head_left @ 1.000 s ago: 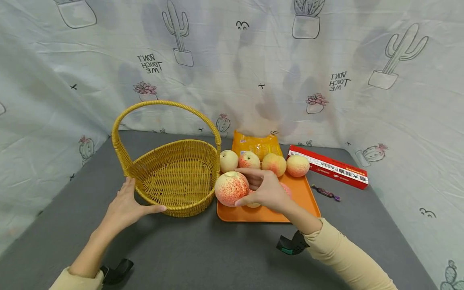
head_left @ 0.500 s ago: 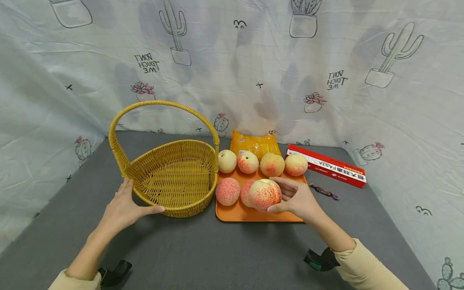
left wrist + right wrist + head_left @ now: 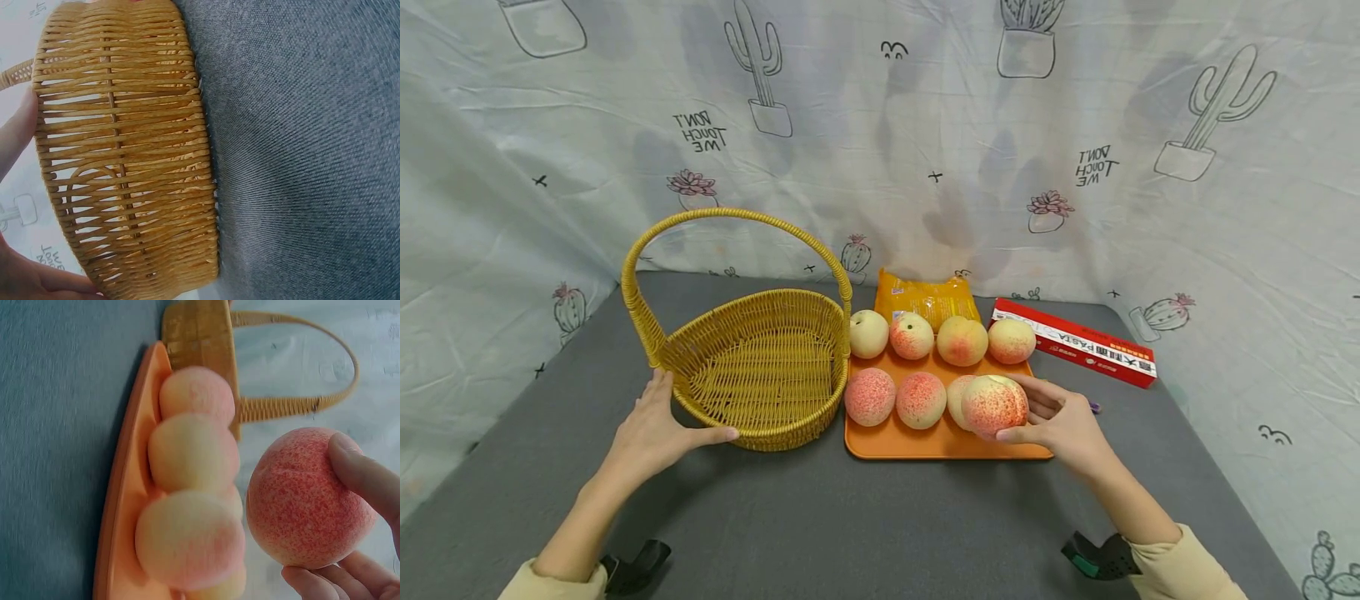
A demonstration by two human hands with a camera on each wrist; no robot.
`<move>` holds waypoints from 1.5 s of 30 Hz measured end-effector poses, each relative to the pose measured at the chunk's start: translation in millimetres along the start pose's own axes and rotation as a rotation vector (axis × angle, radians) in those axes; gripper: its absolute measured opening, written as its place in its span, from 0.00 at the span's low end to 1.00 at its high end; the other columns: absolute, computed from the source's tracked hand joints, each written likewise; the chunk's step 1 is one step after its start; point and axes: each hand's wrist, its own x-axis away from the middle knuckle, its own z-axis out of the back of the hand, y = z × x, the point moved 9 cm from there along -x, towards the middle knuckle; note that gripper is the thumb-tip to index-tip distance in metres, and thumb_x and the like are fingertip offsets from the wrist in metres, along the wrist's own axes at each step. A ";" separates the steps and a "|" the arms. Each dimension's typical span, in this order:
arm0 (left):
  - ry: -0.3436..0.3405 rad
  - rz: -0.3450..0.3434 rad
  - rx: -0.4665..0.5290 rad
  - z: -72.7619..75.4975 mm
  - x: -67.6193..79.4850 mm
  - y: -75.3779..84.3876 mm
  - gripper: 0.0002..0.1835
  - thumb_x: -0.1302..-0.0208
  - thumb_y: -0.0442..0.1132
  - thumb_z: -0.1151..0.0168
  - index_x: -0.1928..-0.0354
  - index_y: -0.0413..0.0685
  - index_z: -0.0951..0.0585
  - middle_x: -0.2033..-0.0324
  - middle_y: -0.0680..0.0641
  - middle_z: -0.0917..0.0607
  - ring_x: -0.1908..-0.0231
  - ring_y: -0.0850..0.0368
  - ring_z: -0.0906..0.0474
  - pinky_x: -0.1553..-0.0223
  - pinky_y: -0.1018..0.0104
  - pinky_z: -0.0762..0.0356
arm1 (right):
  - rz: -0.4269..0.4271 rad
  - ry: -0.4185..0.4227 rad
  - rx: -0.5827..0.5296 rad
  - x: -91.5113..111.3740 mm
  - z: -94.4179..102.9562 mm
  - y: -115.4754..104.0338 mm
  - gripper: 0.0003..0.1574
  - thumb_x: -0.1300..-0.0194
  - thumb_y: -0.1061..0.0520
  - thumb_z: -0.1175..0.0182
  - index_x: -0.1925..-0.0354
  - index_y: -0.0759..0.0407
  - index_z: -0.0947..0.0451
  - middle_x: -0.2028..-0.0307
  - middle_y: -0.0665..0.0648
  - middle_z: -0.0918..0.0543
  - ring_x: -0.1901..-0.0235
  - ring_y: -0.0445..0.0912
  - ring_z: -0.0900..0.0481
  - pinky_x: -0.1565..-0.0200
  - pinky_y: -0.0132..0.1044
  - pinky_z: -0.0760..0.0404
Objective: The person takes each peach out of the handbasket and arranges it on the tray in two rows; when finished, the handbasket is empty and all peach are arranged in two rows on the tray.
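My right hand (image 3: 1067, 425) holds a red-speckled peach (image 3: 994, 407) between thumb and fingers, raised above the right part of the orange tray (image 3: 910, 448). In the right wrist view this peach (image 3: 306, 497) hangs apart from the ones on the tray. Several peaches lie there in two rows; a front-row peach (image 3: 957, 400) is partly hidden behind the held one. My left hand (image 3: 651, 433) is spread against the near left side of a yellow wicker basket (image 3: 767, 433). Its thumb and fingertips touch the rim, as the left wrist view shows. No fruit lies inside the basket.
An orange packet (image 3: 928, 300) lies behind the tray. To the right is a red pasta box (image 3: 1075, 343). A wrapped candy (image 3: 1095, 408) is mostly hidden by my right hand. The basket's tall handle (image 3: 737, 213) arches upward, and a patterned curtain (image 3: 850, 125) encloses the grey table (image 3: 850, 525).
The right hand has carried the peach rightward from beside the basket, across the front of the tray. Front-row peaches have come into sight. The left hand stays at the basket.
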 end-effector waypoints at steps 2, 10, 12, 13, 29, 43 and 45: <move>0.000 0.002 0.000 0.1 0.2 0.2 0.74 0.54 0.67 0.29 0.29 0.24 0.65 0.31 0.21 0.66 0.33 0.19 0.62 0.43 0.23 0.52 | 0.005 0.028 0.002 1.0 8.0 1.2 0.48 0.50 0.64 0.25 0.33 0.70 0.34 0.39 0.65 0.25 0.49 0.33 0.22 0.51 0.30 0.21; 0.007 -0.003 -0.005 0.7 0.3 0.6 0.74 0.54 0.68 0.29 0.29 0.23 0.64 0.31 0.21 0.65 0.33 0.19 0.62 0.43 0.23 0.51 | -0.025 0.159 0.034 -1.7 40.7 11.0 0.50 0.50 0.62 0.24 0.32 0.70 0.36 0.41 0.57 0.23 0.53 0.26 0.23 0.54 0.25 0.22; 0.007 -0.004 -0.003 0.6 0.3 0.6 0.74 0.54 0.67 0.29 0.29 0.23 0.64 0.31 0.21 0.65 0.33 0.19 0.62 0.43 0.23 0.52 | -0.043 0.192 0.059 -3.7 48.1 15.1 0.51 0.49 0.60 0.24 0.32 0.69 0.36 0.39 0.63 0.25 0.55 0.25 0.24 0.54 0.24 0.22; 0.007 -0.004 -0.001 0.5 0.3 0.6 0.74 0.54 0.67 0.29 0.29 0.23 0.64 0.31 0.21 0.65 0.33 0.19 0.62 0.43 0.23 0.52 | -0.051 0.204 0.067 -4.8 51.3 17.4 0.51 0.49 0.59 0.24 0.31 0.69 0.36 0.37 0.66 0.27 0.55 0.24 0.25 0.54 0.23 0.22; 0.000 0.007 0.005 0.0 0.7 0.7 0.75 0.55 0.68 0.29 0.29 0.23 0.65 0.31 0.21 0.65 0.34 0.19 0.62 0.42 0.23 0.53 | -0.208 0.210 0.151 -20.1 63.5 70.3 0.54 0.49 0.53 0.24 0.30 0.66 0.37 0.35 0.69 0.31 0.53 0.30 0.25 0.56 0.20 0.25; -0.008 0.000 0.007 -1.5 1.0 0.7 0.74 0.53 0.67 0.29 0.28 0.25 0.65 0.30 0.23 0.67 0.34 0.18 0.63 0.44 0.22 0.52 | -0.206 0.134 0.158 -24.2 48.5 76.0 0.55 0.49 0.56 0.24 0.30 0.68 0.39 0.35 0.71 0.32 0.35 0.60 0.32 0.47 0.30 0.23; -0.005 -0.008 0.008 -1.8 1.2 1.1 0.74 0.53 0.67 0.29 0.28 0.25 0.66 0.30 0.23 0.67 0.34 0.19 0.63 0.44 0.22 0.51 | -0.198 0.105 0.183 -24.5 47.3 73.8 0.54 0.48 0.56 0.24 0.30 0.70 0.40 0.35 0.72 0.33 0.35 0.62 0.33 0.44 0.37 0.24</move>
